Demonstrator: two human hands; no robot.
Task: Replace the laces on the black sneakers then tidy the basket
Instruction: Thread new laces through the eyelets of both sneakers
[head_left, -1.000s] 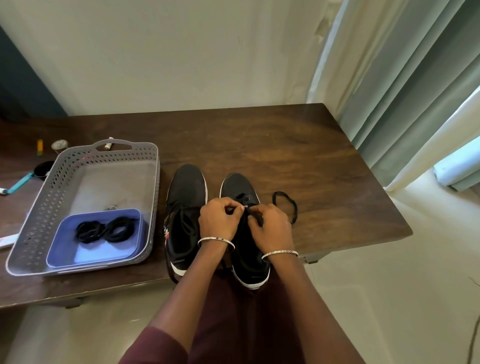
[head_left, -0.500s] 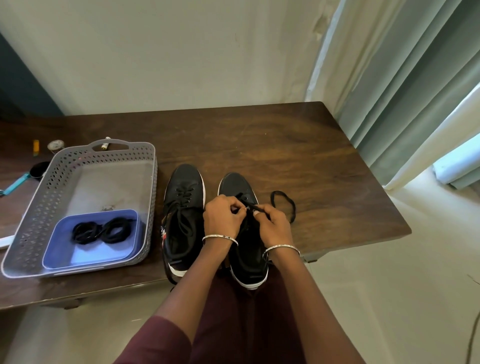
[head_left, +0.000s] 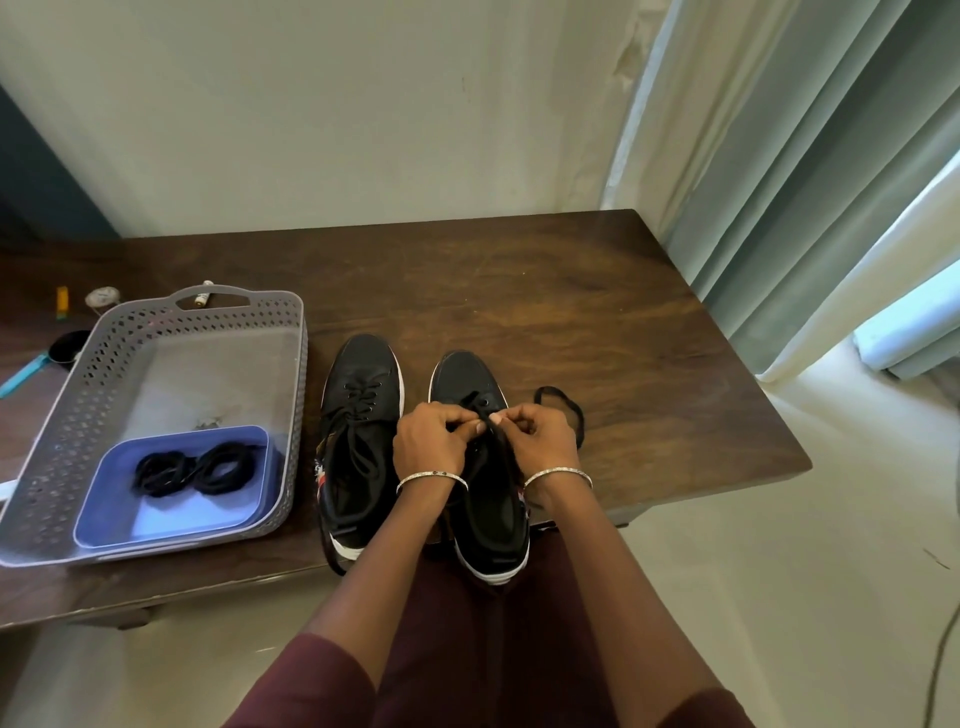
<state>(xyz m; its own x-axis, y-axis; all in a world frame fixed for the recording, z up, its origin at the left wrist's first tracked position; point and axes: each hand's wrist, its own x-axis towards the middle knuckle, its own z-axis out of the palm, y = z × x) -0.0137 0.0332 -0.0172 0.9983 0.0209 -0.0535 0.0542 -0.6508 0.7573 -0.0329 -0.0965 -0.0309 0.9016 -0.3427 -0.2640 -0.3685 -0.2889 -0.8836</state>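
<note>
Centre frame, L hand (head_left: 431, 441) & R hand (head_left: 540, 439) sit closer together than a sec ago, both pinching the black lace (head_left: 571, 404) over the right-hand sneaker (head_left: 465, 376) front eyelets, slack looped on table (head_left: 649, 364), so prob mid-lacing; basket (head_left: 300, 374) at left untouched.

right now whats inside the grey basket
In the grey basket, a blue tray at the near end holds two coiled black laces. Specks lie on the floor behind it. Anything under the tray is covered.
</note>
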